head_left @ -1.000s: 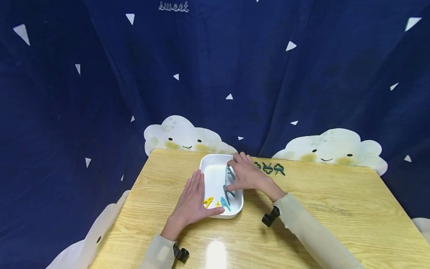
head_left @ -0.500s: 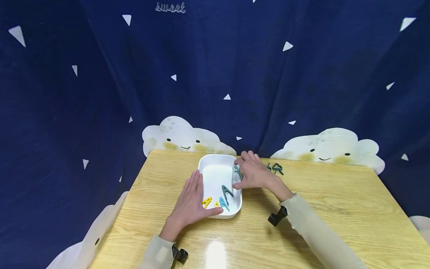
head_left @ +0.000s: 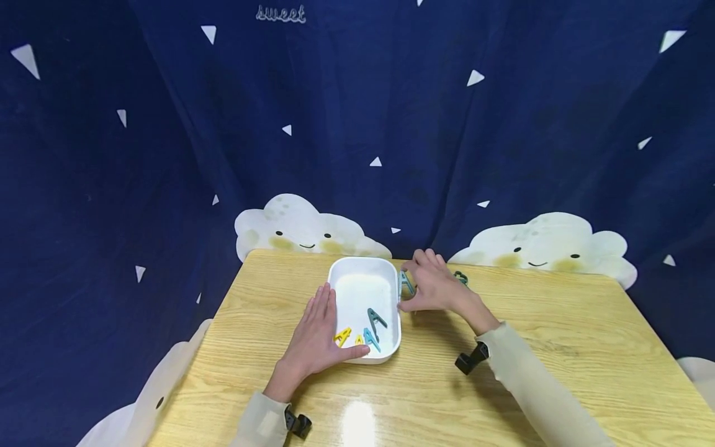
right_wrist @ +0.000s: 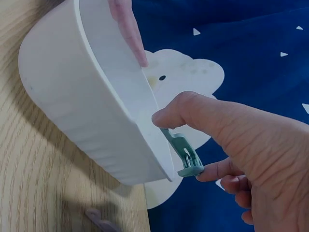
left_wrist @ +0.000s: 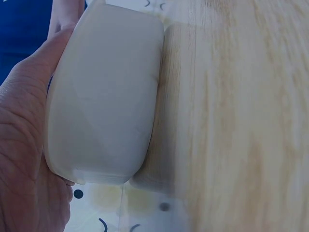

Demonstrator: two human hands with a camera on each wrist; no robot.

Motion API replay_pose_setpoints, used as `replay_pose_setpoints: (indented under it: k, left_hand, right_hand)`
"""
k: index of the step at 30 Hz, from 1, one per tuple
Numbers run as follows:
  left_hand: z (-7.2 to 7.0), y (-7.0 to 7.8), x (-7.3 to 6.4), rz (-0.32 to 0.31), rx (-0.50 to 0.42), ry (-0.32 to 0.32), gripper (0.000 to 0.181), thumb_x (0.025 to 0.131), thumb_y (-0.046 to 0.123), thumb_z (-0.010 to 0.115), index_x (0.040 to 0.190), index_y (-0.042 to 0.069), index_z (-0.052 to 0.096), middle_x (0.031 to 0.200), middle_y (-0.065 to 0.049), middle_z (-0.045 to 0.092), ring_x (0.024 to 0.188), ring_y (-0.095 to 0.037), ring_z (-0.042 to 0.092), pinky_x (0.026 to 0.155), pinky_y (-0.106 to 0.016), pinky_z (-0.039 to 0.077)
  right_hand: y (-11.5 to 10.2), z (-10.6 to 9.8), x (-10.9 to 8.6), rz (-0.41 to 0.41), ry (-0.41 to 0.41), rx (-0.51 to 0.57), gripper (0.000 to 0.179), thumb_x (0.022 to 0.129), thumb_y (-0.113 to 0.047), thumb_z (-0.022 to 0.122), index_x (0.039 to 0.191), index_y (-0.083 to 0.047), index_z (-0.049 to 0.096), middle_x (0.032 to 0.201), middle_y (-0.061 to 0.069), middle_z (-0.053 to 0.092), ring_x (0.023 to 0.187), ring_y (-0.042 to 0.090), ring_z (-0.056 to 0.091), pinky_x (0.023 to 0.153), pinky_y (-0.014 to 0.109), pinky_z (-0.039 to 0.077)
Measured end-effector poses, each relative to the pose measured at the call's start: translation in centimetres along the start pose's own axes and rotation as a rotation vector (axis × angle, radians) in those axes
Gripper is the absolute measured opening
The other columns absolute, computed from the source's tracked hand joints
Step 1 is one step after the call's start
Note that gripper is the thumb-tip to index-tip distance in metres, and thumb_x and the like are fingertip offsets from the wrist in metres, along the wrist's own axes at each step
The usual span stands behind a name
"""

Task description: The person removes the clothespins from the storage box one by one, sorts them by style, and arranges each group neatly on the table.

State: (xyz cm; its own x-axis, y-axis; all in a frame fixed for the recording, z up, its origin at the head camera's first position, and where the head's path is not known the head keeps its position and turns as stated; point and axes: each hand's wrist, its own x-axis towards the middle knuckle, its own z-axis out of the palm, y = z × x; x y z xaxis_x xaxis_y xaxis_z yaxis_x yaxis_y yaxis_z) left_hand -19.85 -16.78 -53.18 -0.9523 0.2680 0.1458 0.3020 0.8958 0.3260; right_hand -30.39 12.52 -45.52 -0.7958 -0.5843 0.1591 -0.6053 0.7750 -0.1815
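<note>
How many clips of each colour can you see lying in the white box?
Yellow clips: 2
Light blue clip: 1
Dark green clip: 1
Total seen: 4

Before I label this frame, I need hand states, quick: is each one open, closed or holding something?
Left hand: open, resting against the white box.
Right hand: holding a teal clip, pinched outside the box.
</note>
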Motion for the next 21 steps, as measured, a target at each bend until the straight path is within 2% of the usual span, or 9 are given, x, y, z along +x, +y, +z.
replay_pose_setpoints:
  k: [8, 15, 21]
  left_hand:
    - [-0.1, 0.0, 0.1, -0.003, 0.007, -0.009, 0.147, 0.070, 0.103, 0.045, 0.165, -0.004, 0.008, 0.175, -0.016, 0.000, 0.162, -0.027, 0.001, 0.131, -0.041, 0.007]
    - [0.0, -0.1, 0.0, 0.007, 0.011, 0.010, 0.147, 0.070, 0.102, 0.046, 0.164, -0.005, 0.011, 0.174, -0.018, 0.003, 0.162, -0.030, 0.005, 0.131, -0.043, 0.010]
    - [0.2, -0.1, -0.1, 0.006, 0.000, 0.015, 0.147, 0.070, 0.102, 0.047, 0.165, -0.004, 0.012, 0.174, -0.018, 0.004, 0.162, -0.027, 0.002, 0.131, -0.043, 0.010]
  right_hand:
    - [1.3, 0.1, -0.7, 0.020, 0.016, -0.018, 0.078, 0.063, -0.059, 0.086, 0.119, -0.007, 0.072, 0.095, 0.003, 0.045, 0.091, 0.025, 0.034, 0.073, 0.033, 0.027]
    - [2.3, 0.5, -1.5, 0.035, 0.030, -0.019, 0.075, 0.061, -0.054, 0.089, 0.116, -0.006, 0.072, 0.093, 0.003, 0.047, 0.089, 0.026, 0.035, 0.072, 0.034, 0.028]
    - [3.3, 0.8, -2.1, 0.039, 0.035, -0.019, 0.074, 0.059, -0.050, 0.088, 0.114, -0.003, 0.074, 0.092, 0.003, 0.049, 0.087, 0.025, 0.036, 0.072, 0.034, 0.028]
